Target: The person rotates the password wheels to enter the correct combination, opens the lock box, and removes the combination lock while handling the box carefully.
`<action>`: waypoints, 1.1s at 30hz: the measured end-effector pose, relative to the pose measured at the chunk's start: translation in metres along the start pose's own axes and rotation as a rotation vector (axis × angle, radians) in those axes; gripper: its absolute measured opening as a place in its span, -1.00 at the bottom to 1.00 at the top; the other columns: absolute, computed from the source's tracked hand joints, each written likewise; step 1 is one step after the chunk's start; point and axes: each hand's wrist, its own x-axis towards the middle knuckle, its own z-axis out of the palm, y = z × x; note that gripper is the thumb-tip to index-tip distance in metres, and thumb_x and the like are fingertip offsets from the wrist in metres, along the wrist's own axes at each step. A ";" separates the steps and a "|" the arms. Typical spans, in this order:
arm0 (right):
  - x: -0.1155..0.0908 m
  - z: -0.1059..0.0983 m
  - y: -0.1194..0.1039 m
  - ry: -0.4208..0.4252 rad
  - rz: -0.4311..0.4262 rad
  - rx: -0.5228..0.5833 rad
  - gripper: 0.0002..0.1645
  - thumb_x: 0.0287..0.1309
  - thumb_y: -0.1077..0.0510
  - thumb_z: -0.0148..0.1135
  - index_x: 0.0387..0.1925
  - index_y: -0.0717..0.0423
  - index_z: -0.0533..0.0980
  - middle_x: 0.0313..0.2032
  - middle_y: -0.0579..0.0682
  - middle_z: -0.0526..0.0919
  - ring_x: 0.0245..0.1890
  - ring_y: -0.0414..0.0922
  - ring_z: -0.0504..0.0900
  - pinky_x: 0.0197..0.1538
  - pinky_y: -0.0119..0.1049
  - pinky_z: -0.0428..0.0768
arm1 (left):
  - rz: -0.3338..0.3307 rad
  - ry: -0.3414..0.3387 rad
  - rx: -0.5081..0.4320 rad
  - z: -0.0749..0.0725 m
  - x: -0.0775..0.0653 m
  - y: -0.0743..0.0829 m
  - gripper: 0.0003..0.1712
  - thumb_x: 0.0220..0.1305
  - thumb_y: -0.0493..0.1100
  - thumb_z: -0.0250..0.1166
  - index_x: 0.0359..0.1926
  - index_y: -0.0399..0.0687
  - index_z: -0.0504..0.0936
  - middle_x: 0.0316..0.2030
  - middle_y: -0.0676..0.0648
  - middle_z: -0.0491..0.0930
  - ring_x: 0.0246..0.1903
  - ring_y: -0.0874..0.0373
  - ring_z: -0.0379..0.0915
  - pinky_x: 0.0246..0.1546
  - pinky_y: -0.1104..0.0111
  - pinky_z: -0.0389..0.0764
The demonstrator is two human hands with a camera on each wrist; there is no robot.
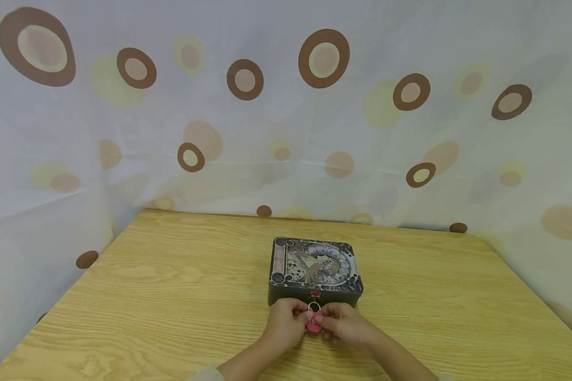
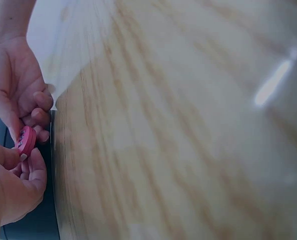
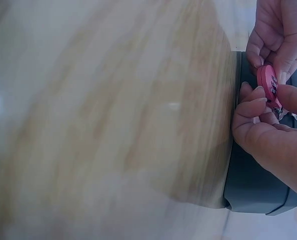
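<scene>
A pink combination padlock (image 1: 314, 325) with a silver shackle hangs at the red-and-metal clasp (image 1: 315, 294) on the front of a dark rectangular tin box (image 1: 286, 292). The box lid carries an ornate printed picture. My left hand (image 1: 284, 324) pinches the padlock's left side between thumb and fingers. From the other side, my right hand (image 1: 351, 325) grips it, its thumb on the front face near the small number dials. In the left wrist view the padlock (image 2: 27, 141) shows edge-on between both hands; the right wrist view shows dark dials on the padlock's face (image 3: 273, 86).
The box stands on a light wood-grain table (image 1: 186, 296), right of its middle. Behind and beside the table hangs a pale curtain (image 1: 286, 121) with brown, peach and yellow circles.
</scene>
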 end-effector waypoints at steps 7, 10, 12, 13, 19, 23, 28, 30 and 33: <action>0.001 0.001 0.002 -0.004 0.000 -0.006 -0.78 0.23 0.23 0.04 -0.29 0.41 0.42 -0.59 -0.09 0.41 -0.53 -0.22 0.39 -0.50 -0.45 0.37 | -0.001 -0.004 -0.003 0.000 0.000 -0.001 -0.89 0.10 -0.38 0.27 -0.48 -0.41 0.60 -0.58 -0.12 0.57 -0.59 0.31 0.38 -0.62 0.55 0.44; 0.002 0.001 0.004 -0.011 -0.002 -0.002 -0.79 0.22 0.24 0.04 -0.29 0.40 0.42 -0.59 -0.09 0.41 -0.54 -0.22 0.38 -0.51 -0.45 0.37 | 0.000 -0.006 -0.001 0.000 0.001 -0.001 -0.89 0.10 -0.38 0.27 -0.48 -0.41 0.60 -0.58 -0.12 0.58 -0.59 0.31 0.38 -0.62 0.55 0.44; 0.003 0.001 0.004 -0.016 -0.004 0.002 -0.80 0.22 0.25 0.04 -0.30 0.40 0.42 -0.60 -0.09 0.41 -0.55 -0.23 0.38 -0.52 -0.46 0.36 | 0.002 -0.006 -0.001 0.000 0.001 -0.001 -0.89 0.10 -0.38 0.27 -0.48 -0.41 0.60 -0.58 -0.13 0.58 -0.59 0.31 0.38 -0.62 0.55 0.44; 0.003 0.001 0.004 -0.017 -0.007 0.004 -0.80 0.22 0.25 0.04 -0.31 0.39 0.41 -0.60 -0.09 0.41 -0.55 -0.23 0.37 -0.52 -0.46 0.36 | 0.002 -0.005 0.000 0.000 0.001 -0.001 -0.89 0.10 -0.38 0.27 -0.48 -0.41 0.60 -0.58 -0.13 0.58 -0.59 0.31 0.38 -0.62 0.55 0.44; 0.003 0.002 0.003 -0.031 -0.025 -0.001 -0.82 0.23 0.26 0.01 -0.37 0.37 0.41 -0.61 -0.09 0.39 -0.57 -0.23 0.35 -0.53 -0.47 0.34 | 0.010 -0.001 0.009 0.000 0.000 -0.001 -0.90 0.08 -0.38 0.28 -0.50 -0.40 0.60 -0.60 -0.13 0.58 -0.61 0.33 0.37 -0.63 0.55 0.43; 0.003 0.002 0.000 -0.042 -0.034 -0.022 -0.80 0.24 0.27 -0.01 -0.40 0.39 0.41 -0.62 -0.09 0.39 -0.59 -0.24 0.33 -0.54 -0.48 0.32 | 0.018 0.003 0.014 0.000 0.000 -0.001 -0.89 0.07 -0.38 0.28 -0.51 -0.39 0.59 -0.61 -0.12 0.57 -0.61 0.34 0.36 -0.63 0.55 0.43; 0.002 0.001 -0.002 -0.044 -0.022 -0.037 -0.78 0.26 0.27 -0.03 -0.39 0.40 0.43 -0.62 -0.09 0.39 -0.61 -0.24 0.32 -0.54 -0.48 0.32 | 0.029 0.001 0.014 0.000 0.000 -0.001 -0.89 0.07 -0.38 0.28 -0.52 -0.39 0.59 -0.61 -0.12 0.57 -0.61 0.35 0.34 -0.63 0.56 0.42; 0.002 0.001 -0.002 -0.044 -0.021 -0.038 -0.77 0.27 0.27 -0.04 -0.38 0.41 0.43 -0.63 -0.09 0.39 -0.61 -0.24 0.32 -0.54 -0.49 0.32 | 0.031 -0.001 0.016 0.000 0.000 -0.001 -0.89 0.08 -0.38 0.28 -0.52 -0.39 0.59 -0.62 -0.11 0.56 -0.62 0.36 0.33 -0.63 0.56 0.42; 0.003 0.001 -0.001 -0.042 -0.021 -0.043 -0.75 0.29 0.26 -0.06 -0.38 0.42 0.43 -0.63 -0.09 0.38 -0.61 -0.24 0.32 -0.54 -0.49 0.31 | 0.032 -0.002 0.018 0.000 0.000 -0.001 -0.89 0.08 -0.39 0.28 -0.52 -0.39 0.58 -0.62 -0.11 0.56 -0.62 0.36 0.33 -0.63 0.56 0.42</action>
